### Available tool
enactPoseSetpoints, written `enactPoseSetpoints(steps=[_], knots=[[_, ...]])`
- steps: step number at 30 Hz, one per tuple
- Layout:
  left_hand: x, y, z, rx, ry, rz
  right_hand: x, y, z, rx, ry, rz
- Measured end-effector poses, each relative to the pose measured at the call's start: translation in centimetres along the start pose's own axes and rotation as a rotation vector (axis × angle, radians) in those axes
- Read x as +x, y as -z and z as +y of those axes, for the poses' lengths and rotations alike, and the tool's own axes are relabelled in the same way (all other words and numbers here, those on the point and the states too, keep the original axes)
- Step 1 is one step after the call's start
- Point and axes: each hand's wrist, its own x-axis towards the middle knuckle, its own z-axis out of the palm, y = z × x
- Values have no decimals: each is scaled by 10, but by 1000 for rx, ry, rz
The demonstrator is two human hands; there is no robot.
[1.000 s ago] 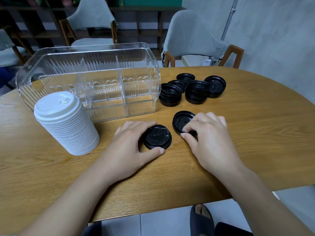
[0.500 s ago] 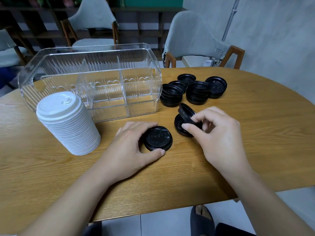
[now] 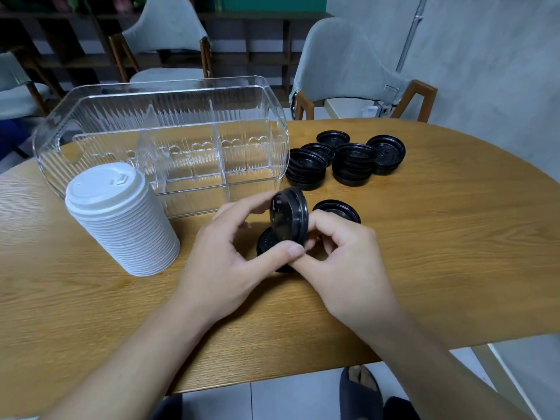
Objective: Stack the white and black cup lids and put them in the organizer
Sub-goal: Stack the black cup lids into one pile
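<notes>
Fingers (image 3: 257,204) of the left hand (image 3: 224,268) curled round a black lid (image 3: 289,218), thumb at its lower rim, fingertips at the upper edge. Right hand (image 3: 345,262) pinching the same lid from the other side, fingers bent at its lower right rim. Lid held on edge, nearly upright, above the bench (image 3: 424,253): round, glossy black, ribbed rim, flat face turned left. Directly beneath, partly hidden by the hands, a second black lid (image 3: 266,241) lying flat on the bench. Just right of the hands, a third lid (image 3: 336,209) lying flat, hollow side up. Farther back, near the right end of the organizer (image 3: 169,140), a cluster of black lid stacks (image 3: 345,159), several high, standing close together. Organizer clear, ribbed, divided into compartments, nothing visible inside. Left of the hands, touching the bench in front of the organizer, a tall white stack (image 3: 121,219), leaning slightly, sip-hole lid on top.
</notes>
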Motion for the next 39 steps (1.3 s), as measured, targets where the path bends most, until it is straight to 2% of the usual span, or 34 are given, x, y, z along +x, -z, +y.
enactPoseSetpoints(steps=[9,15,20,25,32,35,39], knots=[[1,0,-2,-101,-35,-9,1,14,0,-117,52,-101],[1,2,-7,-51,-16,-52,6,33,-3,-15,-77,11],[1,1,-4,-96,11,-102,5,33,-5,-85,-96,-96],[1,3,-8,-174,10,-137,6,31,-1,-143,-87,-123],[1,5,-7,-292,-12,-169,8,40,-1,-82,-128,-224],[2,6,-10,-213,-10,-175,6,35,6,-120,-108,-157],[2,8,-12,92,-8,-139,5,26,10,-268,-73,-50]])
